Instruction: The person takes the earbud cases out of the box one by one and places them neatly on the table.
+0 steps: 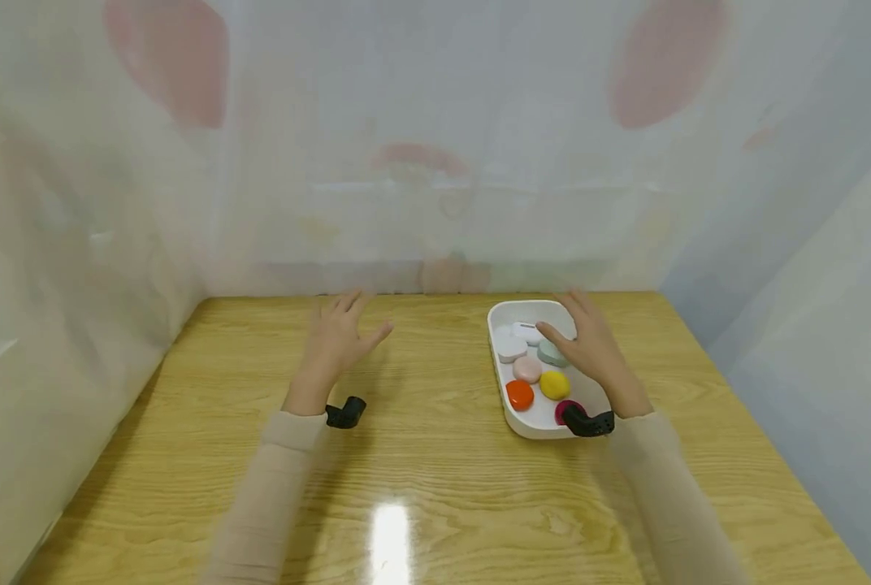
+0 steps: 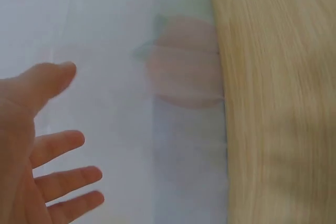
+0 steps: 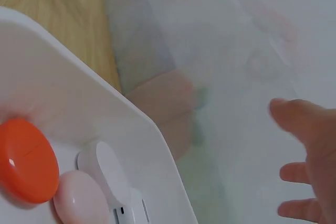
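Observation:
My left hand (image 1: 335, 341) hovers over the left part of the wooden table, fingers spread and nothing held. In the left wrist view its thumb and fingers (image 2: 68, 182) stand apart. On the right, my right hand (image 1: 589, 345) is held above a white tray (image 1: 500, 382), its fingers spread too and holding nothing. Inside the tray lie an orange-red rounded piece (image 1: 519, 395), a yellow one (image 1: 555, 385), a pale pink one (image 1: 527, 369), a pale green one (image 1: 550, 353), a white one (image 1: 511, 349) and a white slotted piece (image 1: 527, 332). A crimson round piece (image 1: 561, 410) is partly covered by the right wrist camera.
The wooden table (image 1: 435, 471) runs back to a pale curtain (image 1: 435, 219) with faded fruit prints. Similar sheets hang along the left and right sides. Black wrist cameras (image 1: 346, 413) stick out from both wrists.

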Action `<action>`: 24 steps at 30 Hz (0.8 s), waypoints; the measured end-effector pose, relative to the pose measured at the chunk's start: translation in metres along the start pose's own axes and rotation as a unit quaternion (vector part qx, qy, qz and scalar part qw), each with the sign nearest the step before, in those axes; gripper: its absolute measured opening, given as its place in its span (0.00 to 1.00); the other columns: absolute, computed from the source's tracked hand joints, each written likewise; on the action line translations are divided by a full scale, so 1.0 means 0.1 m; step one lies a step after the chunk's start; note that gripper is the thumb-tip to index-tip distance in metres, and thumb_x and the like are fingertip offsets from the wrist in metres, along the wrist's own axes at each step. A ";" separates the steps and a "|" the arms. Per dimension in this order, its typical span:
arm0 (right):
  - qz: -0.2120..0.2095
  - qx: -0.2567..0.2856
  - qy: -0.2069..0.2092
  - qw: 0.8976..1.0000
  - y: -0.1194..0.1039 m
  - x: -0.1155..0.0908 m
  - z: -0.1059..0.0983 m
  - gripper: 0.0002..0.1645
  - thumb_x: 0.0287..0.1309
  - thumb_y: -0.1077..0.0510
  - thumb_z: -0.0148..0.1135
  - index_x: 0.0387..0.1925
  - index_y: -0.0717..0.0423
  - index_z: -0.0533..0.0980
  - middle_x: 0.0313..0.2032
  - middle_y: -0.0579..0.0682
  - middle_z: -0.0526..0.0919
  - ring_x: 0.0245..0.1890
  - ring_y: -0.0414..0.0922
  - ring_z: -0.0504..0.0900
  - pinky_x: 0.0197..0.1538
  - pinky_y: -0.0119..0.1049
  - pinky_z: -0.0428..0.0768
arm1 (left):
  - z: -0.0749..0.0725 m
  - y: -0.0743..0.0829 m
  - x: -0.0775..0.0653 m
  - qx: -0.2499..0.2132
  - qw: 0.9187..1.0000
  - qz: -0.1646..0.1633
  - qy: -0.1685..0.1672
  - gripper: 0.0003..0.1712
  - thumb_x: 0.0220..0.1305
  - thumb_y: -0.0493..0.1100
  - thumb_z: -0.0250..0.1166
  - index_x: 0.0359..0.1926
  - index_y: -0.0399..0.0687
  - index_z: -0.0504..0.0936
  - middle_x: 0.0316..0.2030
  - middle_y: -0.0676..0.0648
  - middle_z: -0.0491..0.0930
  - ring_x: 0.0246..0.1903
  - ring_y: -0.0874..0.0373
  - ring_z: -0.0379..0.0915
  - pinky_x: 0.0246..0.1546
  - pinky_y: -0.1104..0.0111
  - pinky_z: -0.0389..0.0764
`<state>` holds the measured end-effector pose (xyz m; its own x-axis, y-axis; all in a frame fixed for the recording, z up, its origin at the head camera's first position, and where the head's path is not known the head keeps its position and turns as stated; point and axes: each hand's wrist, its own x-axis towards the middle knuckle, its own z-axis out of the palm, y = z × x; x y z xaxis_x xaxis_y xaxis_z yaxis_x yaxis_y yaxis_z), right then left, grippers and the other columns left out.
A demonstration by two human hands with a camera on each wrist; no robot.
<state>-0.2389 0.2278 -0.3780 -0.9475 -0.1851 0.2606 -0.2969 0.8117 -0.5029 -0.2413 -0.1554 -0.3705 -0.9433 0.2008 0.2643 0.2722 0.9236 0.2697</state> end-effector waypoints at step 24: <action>0.083 0.411 -0.147 0.896 1.01 -0.68 0.13 0.43 0.65 0.62 0.54 0.76 0.49 0.47 0.76 0.59 0.41 0.72 0.51 0.57 0.53 0.18 0.76 | 0.52 0.47 -0.19 -0.327 0.931 0.092 -0.133 0.23 0.69 0.49 0.58 0.63 0.49 0.74 0.60 0.44 0.77 0.60 0.48 0.74 0.63 0.47 0.73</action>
<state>-0.2058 0.3150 -0.4576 -0.9411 -0.3355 -0.0421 -0.0208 0.1818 -0.9831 -0.2208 -0.0990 -0.4108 -0.8588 0.4908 0.1473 0.4100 0.4858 0.7720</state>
